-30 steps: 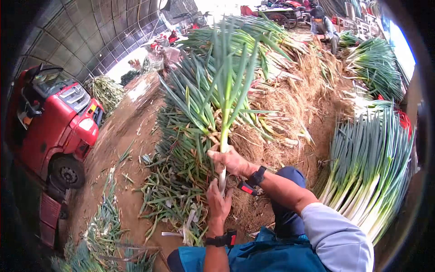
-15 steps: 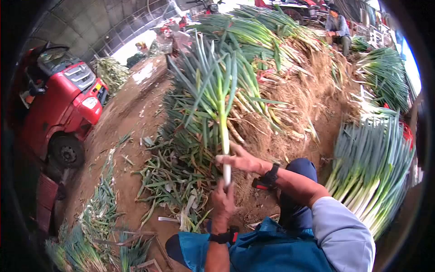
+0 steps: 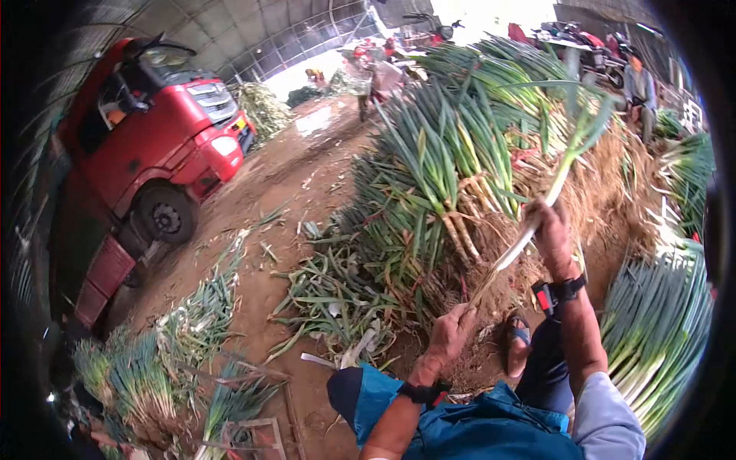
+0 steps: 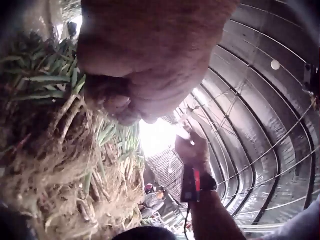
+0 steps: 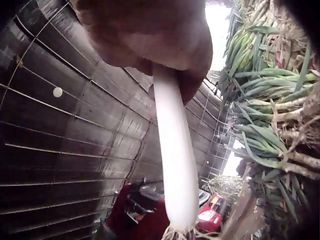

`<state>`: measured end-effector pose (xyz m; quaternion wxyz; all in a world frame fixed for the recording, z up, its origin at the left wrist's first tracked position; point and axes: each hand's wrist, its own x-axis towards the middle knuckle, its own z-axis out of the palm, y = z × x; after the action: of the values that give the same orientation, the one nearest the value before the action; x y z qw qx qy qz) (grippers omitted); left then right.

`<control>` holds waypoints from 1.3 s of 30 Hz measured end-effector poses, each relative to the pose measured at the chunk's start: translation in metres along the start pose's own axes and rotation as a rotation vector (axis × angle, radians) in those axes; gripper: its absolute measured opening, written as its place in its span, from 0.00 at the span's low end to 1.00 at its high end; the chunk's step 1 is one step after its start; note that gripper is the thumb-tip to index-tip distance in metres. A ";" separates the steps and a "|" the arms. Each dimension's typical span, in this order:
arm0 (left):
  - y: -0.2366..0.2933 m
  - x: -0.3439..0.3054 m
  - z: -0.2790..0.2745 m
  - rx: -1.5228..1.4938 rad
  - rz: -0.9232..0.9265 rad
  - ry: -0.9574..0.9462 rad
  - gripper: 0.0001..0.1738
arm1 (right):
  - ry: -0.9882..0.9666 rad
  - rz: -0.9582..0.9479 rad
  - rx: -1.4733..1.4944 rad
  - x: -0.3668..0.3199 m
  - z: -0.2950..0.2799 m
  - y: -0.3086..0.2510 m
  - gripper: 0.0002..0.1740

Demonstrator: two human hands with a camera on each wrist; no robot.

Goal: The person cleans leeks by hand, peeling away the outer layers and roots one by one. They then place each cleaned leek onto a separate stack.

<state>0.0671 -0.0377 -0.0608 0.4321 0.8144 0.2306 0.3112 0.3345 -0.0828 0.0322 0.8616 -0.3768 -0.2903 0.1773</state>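
My right hand (image 3: pixel 552 234) grips a long green onion (image 3: pixel 515 251) round its pale shaft, leaves slanting up and away to the right. The right wrist view shows the smooth white shaft (image 5: pixel 177 150) below the curled fingers, with short roots (image 5: pixel 180 233) at its end. Lower left, my left hand (image 3: pixel 451 337) pinches a thin tan strip (image 3: pixel 484 285) that runs up toward the onion's root end. Curled fingers of that hand fill the top of the left wrist view; what lies inside them is hidden. Just beyond both hands rises a heap of unpeeled green onions (image 3: pixel 429 157).
Cleaned green onions (image 3: pixel 663 299) lie in a thick row at right. Peeled leaf scraps (image 3: pixel 337 295) litter the dirt floor on the left, with another bundle (image 3: pixel 142 383) nearer. A red truck (image 3: pixel 165 138) stands far left, and a person (image 3: pixel 639 88) sits at the back right.
The onion has swung rightward and tilted, with the right hand moving up and right. My left hand has moved down from the onion's lower end, drawing out the tan strip. The head view has turned left.
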 end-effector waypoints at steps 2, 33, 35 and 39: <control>0.001 -0.003 -0.019 0.192 -0.018 0.010 0.13 | 0.074 -0.005 0.013 0.021 -0.006 -0.005 0.07; -0.185 0.024 -0.025 0.199 -0.347 -0.546 0.23 | 0.913 -0.005 -0.995 -0.326 -0.383 -0.412 0.10; -0.144 0.015 -0.033 0.238 -0.467 -0.623 0.23 | 1.010 0.191 -0.941 -0.381 -0.436 -0.365 0.09; -0.201 0.005 -0.057 0.257 -0.472 -0.626 0.22 | 1.250 0.529 -0.870 -0.469 -0.477 -0.268 0.17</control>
<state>0.0091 0.1017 -0.2047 0.4356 0.8418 0.3057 -0.0907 0.2999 -0.7649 -0.1993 0.5701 -0.7644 0.3011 0.0029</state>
